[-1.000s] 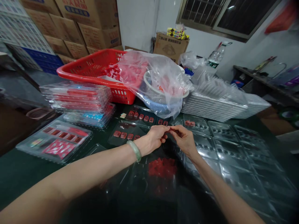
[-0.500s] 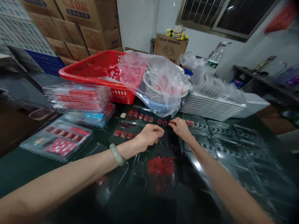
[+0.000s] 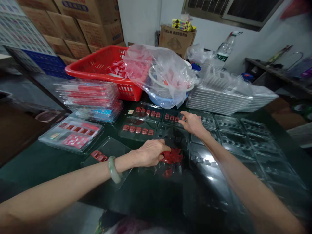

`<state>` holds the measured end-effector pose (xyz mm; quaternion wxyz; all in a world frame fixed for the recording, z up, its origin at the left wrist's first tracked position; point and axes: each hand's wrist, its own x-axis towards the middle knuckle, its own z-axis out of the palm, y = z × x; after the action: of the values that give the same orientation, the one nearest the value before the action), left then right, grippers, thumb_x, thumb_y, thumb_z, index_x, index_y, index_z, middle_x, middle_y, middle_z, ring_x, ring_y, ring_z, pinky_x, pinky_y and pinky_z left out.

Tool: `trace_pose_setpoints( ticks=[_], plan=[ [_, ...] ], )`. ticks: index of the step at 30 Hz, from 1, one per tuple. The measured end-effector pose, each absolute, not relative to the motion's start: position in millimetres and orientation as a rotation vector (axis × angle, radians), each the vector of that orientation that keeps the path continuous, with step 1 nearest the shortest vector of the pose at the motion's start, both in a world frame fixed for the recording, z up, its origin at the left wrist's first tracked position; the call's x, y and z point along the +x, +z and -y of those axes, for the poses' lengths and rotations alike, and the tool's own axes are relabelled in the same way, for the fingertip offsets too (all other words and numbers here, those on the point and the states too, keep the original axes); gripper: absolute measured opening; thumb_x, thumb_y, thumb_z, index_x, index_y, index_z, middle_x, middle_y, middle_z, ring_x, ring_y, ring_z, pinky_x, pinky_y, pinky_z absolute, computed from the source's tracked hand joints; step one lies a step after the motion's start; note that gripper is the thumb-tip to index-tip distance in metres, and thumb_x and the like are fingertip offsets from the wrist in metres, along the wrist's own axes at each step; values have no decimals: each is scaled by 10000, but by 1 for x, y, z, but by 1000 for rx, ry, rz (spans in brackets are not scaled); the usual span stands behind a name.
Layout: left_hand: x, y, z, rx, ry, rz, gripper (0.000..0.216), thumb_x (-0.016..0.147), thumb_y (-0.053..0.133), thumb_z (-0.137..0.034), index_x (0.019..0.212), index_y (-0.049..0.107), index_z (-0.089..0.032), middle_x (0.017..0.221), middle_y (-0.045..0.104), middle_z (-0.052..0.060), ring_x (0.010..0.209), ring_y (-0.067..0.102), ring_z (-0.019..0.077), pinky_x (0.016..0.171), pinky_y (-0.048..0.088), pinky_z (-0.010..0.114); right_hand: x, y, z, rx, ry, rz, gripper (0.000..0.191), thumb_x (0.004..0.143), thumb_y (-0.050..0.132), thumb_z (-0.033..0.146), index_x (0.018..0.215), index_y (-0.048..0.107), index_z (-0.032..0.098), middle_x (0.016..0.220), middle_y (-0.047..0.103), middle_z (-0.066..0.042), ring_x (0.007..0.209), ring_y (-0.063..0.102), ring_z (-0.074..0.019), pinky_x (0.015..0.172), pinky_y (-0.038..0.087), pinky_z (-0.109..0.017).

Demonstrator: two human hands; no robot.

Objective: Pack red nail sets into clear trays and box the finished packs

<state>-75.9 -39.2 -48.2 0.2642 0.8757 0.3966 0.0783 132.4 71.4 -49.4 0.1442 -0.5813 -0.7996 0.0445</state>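
Note:
My left hand (image 3: 149, 152), a pale green bangle (image 3: 112, 165) on its wrist, rests curled on a small pile of red pieces (image 3: 173, 156) lying on a clear tray near the table's front; its fingers close on some of them. My right hand (image 3: 192, 122) reaches further back to a clear blister tray (image 3: 172, 117) with several red pieces in its pockets, fingertips pinched at a pocket. What they pinch is too small to name. Another partly filled tray (image 3: 137, 129) lies just left of it.
A red basket (image 3: 97, 70), a plastic bag (image 3: 161, 70) over a blue-and-white bowl, and stacks of clear trays (image 3: 219, 97) stand behind. Filled packs (image 3: 90, 96) are piled at the left, one flat pack (image 3: 73, 136) beside them. Empty blister trays (image 3: 243, 136) cover the right. Cardboard boxes (image 3: 80, 22) line the wall.
My hands were together over the trays. The left has dropped back onto the red pile, and the right has reached forward to the far tray. The camera has tilted down.

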Motion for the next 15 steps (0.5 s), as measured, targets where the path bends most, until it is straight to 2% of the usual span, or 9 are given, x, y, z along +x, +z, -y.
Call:
trace_pose_setpoints(
  ticks=[4, 8, 13, 15],
  plan=[
    [-74, -46, 34, 2182, 464, -1098, 196, 693, 536, -107, 778, 678, -213, 754, 633, 23, 692, 563, 163, 623, 391, 235, 140, -51, -18, -1353, 556, 2107, 277, 753, 574, 249, 1019, 616, 182, 763, 657, -19, 625, 584, -138, 613, 456, -261],
    [-71, -32, 31, 1670, 587, -1100, 150, 750, 530, -182, 738, 676, -154, 589, 595, -2, 507, 480, 99, 484, 342, 193, 129, -50, 30, -1213, 856, 1907, 308, 748, 595, 258, 1049, 599, 193, 818, 646, -21, 623, 570, -113, 580, 464, -233],
    [-60, -26, 33, 1458, 786, -1119, 142, 722, 594, -181, 798, 711, -153, 689, 655, 15, 587, 534, 95, 533, 389, 178, 111, -52, 44, -1200, 996, 1679, 218, 732, 628, 315, 910, 615, 189, 755, 639, -18, 645, 587, -130, 588, 472, -240],
    [-56, -28, 35, 1402, 838, -1162, 136, 693, 628, -176, 796, 710, -144, 684, 662, 30, 543, 537, 96, 507, 405, 186, 109, -56, 39, -1228, 1023, 1564, 181, 726, 631, 332, 823, 608, 181, 725, 639, -19, 622, 584, -133, 560, 466, -238]
  ],
)
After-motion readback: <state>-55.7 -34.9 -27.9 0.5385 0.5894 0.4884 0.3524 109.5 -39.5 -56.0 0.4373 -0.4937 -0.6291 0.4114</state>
